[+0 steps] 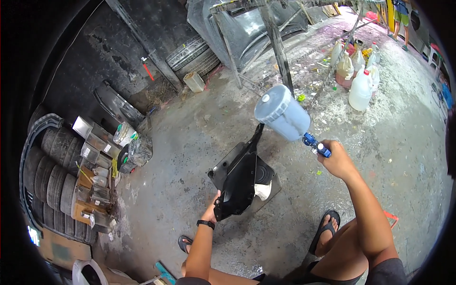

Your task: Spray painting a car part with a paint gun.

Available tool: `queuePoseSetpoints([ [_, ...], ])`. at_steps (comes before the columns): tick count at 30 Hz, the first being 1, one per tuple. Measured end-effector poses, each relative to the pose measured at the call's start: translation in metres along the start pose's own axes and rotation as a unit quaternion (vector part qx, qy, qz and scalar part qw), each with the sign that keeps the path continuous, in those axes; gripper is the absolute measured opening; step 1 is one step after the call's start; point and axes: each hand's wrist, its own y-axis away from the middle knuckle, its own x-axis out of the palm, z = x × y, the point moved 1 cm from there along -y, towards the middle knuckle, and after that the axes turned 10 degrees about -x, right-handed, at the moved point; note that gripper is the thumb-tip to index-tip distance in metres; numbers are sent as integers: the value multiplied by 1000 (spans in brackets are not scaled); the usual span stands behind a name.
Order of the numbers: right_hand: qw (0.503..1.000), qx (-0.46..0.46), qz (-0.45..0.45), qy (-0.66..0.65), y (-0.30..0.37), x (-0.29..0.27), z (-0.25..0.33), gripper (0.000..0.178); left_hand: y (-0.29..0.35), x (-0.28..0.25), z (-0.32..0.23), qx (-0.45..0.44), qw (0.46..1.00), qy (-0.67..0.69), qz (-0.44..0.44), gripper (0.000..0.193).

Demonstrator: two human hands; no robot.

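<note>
the black panel (239, 186) looks like smooth, glossy plastic; the cup (287, 118), translucent plastic; the floor (166, 194), rough concrete.

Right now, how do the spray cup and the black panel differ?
Colour: the spray cup is pale blue-grey; the black panel is dark and glossy.
Shape: the cup is a lidded cylinder; the panel tapers to a narrow end.
Hold: the right hand grips the cup's spray gun; the left hand holds the panel.

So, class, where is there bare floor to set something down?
Mostly bare floor lies between the black panel and the containers at left. Another patch, flecked with scraps, lies right of the right hand, below the plastic jugs. It is crowded around the stacked tyres, among the jugs and beneath the panel.
</note>
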Motion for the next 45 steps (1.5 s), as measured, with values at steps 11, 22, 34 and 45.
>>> queuePoseSetpoints([
  [11,999,-10,-5,-32,1,-9,5,28,36,36,17,138,988,65,5,60],
  [22,996,2,-55,-70,16,-16,-24,48,113,35,44,247,957,143,-43,69],
  [34,991,1,-91,-96,5,-21,-42,43,196,88,29,336,934,87,-81,72],
  [45,986,-27,-147,-71,-24,-1,-70,18,181,97,2,340,927,145,-65,62],
])
